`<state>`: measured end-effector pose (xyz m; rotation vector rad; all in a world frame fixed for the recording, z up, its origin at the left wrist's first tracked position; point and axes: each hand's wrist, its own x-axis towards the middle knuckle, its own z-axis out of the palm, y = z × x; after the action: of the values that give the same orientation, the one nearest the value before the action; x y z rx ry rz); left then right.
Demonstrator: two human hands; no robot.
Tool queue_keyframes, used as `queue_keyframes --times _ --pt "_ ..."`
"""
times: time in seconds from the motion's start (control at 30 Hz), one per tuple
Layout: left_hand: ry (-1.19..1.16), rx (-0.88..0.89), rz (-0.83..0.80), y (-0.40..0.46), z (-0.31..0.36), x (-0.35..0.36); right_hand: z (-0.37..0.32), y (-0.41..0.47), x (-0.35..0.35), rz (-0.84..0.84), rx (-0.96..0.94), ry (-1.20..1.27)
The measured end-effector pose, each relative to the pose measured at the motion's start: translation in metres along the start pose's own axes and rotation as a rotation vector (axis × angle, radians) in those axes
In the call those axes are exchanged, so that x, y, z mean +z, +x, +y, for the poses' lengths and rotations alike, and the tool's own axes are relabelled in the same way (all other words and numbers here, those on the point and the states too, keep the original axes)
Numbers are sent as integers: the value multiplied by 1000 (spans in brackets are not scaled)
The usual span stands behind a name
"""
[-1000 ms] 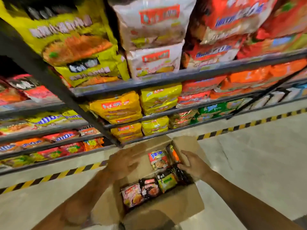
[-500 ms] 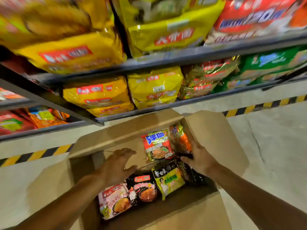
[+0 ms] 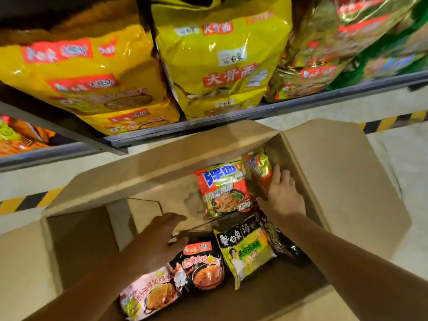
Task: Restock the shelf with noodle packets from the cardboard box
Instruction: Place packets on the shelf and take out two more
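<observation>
An open cardboard box (image 3: 342, 181) sits on the floor below the shelf (image 3: 231, 117). Several noodle packets lie inside: a red one (image 3: 222, 188), an orange-gold one (image 3: 259, 167) standing at the right wall, a green-yellow one (image 3: 247, 251), a black one (image 3: 201, 267) and a pink one (image 3: 148, 295). My right hand (image 3: 281, 195) reaches into the box, fingers against the orange-gold packet and thumb by its lower edge. My left hand (image 3: 159, 237) hovers with relaxed fingers over the box's bare left part, holding nothing.
Large yellow multipacks (image 3: 220, 61) and gold and green ones (image 3: 324, 54) fill the shelf above the box. A yellow-black hazard stripe (image 3: 30, 201) runs along the floor under the shelving. The box flaps (image 3: 20, 262) spread out left and right.
The view has come closer and lower over the box. My right hand slid deeper along the right wall onto the orange-gold packet. My left hand stayed over the box's left side.
</observation>
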<state>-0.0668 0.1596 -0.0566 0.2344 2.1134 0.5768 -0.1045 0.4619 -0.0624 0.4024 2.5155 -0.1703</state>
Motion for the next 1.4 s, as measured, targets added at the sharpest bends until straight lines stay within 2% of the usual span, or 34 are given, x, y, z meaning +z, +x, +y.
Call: queue_keyframes --times 0.3,0.6,0.7,0.87,1.17,1.33,1.4 --pt "-77 -29 18 9 -17 17 6 24 15 -9 -63 -155" --pt "-189 -126 -12 57 -11 27 27 0 -22 -63 -204 152" --pt "-337 -191 29 87 -3 38 37 2 -25 -80 -185 184" --pt "-720 -328 107 128 17 58 38 2 -24 -103 -237 190" --pt "-1164 -541 279 158 40 75 45 2 -13 -9 -269 319" --pt "-1359 -504 288 156 59 75 45 0 -9 11 -211 345" --pt "-1360 -464 273 158 67 72 45 0 -7 15 -189 320"
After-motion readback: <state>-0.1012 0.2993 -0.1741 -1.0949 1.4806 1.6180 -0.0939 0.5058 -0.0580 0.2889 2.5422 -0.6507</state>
